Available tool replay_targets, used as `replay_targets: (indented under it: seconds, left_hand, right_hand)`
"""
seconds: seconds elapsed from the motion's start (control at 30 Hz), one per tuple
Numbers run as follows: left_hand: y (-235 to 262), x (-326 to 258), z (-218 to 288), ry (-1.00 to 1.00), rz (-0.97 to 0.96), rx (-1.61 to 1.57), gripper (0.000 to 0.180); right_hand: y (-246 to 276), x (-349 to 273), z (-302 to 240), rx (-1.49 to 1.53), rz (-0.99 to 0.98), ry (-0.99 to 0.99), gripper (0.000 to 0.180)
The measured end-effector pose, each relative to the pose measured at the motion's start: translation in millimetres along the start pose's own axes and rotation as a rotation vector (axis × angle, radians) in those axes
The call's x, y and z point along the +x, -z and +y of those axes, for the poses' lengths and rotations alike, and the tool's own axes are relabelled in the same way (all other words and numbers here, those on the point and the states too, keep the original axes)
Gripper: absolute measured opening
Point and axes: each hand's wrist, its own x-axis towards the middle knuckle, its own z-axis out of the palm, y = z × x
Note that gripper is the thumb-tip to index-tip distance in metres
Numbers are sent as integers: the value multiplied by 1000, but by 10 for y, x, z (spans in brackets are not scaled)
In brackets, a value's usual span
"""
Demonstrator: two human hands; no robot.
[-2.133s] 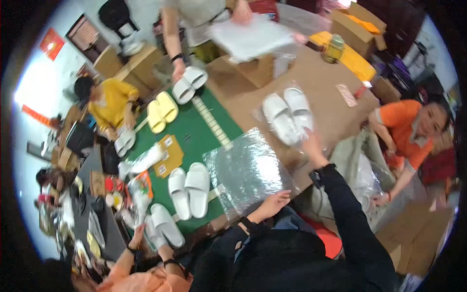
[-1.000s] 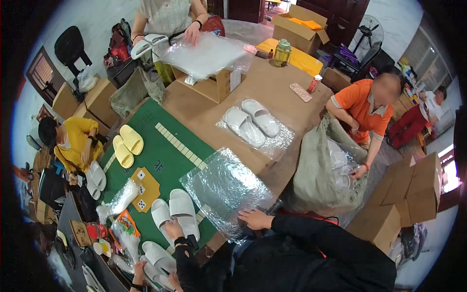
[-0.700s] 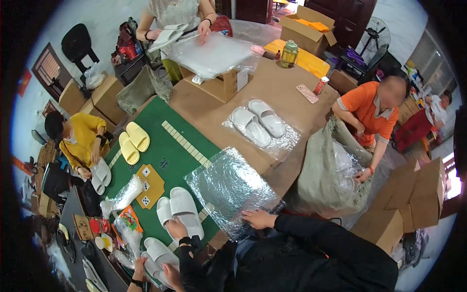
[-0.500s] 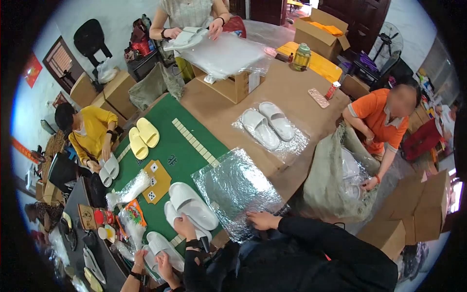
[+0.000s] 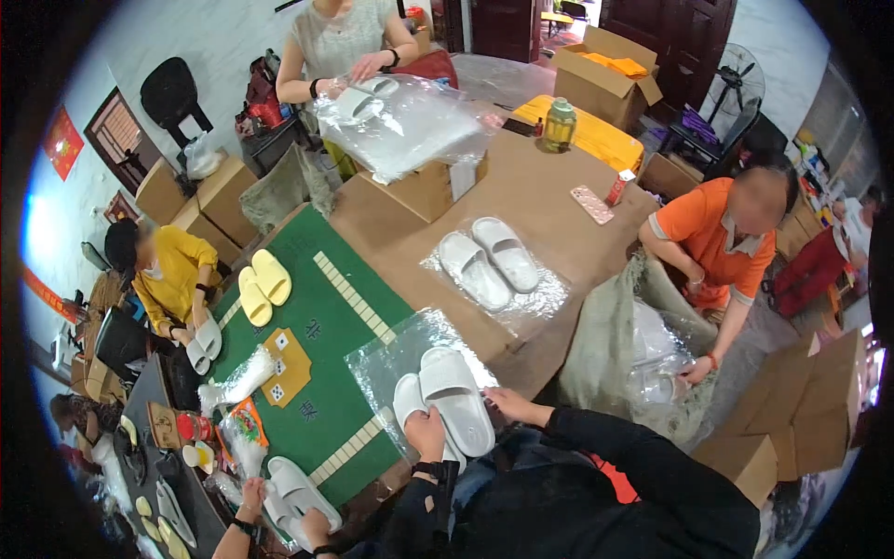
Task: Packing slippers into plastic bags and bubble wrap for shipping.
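Slippers of white foam (image 5: 451, 391) overlie clear plastic (image 5: 376, 361); left hand (image 5: 426, 433) clasps both, likely for alignment. Right hand (image 5: 518, 408) grip is unclear.

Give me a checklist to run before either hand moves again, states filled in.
1. Left hand gripping the pair of white slippers: ok.
2. Slippers overlapping the clear plastic bag in view: ok.
3. Right hand holding the bag's edge: cannot tell; its fingertips are beside the slippers.
4. Bag's opening identified: cannot tell.
5. Neighbouring white pair on plastic clear of both hands: ok.
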Motion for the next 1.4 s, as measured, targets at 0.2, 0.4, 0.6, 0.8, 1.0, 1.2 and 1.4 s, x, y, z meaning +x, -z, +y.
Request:
replay_targets:
  seconds: [0.2, 0.4, 0.6, 0.8, 1.0, 1.2, 1.4]
  left_hand:
    - [-473, -113, -70, -39, -186, -345, 32]
    - [-349, -273, -268, -217, -440, -456, 43]
    - [-90, -545, -776, -303, -437, -10, 26]
    - [14, -782, -833, -611, -555, 393, 51]
    - [86, -863, -858, -739, -636, 488, 58]
    - [-89, -870, -990, -720, -683, 476, 63]
    - [7, -753, -777, -876, -651, 441, 66]
  right_hand:
    - [-49, 312, 501, -291, 175, 105, 50]
    - [379, 348, 347, -258, 247, 190, 47]
    - [161, 212, 72, -499, 459, 240, 32]
    - [-376, 426, 272, -736, 295, 550, 30]
    - [-592, 620, 152, -753, 174, 320, 31]
    - [-526, 745, -38, -820, 115, 205, 31]
    - [-199, 1004, 199, -614, 56, 257, 27]
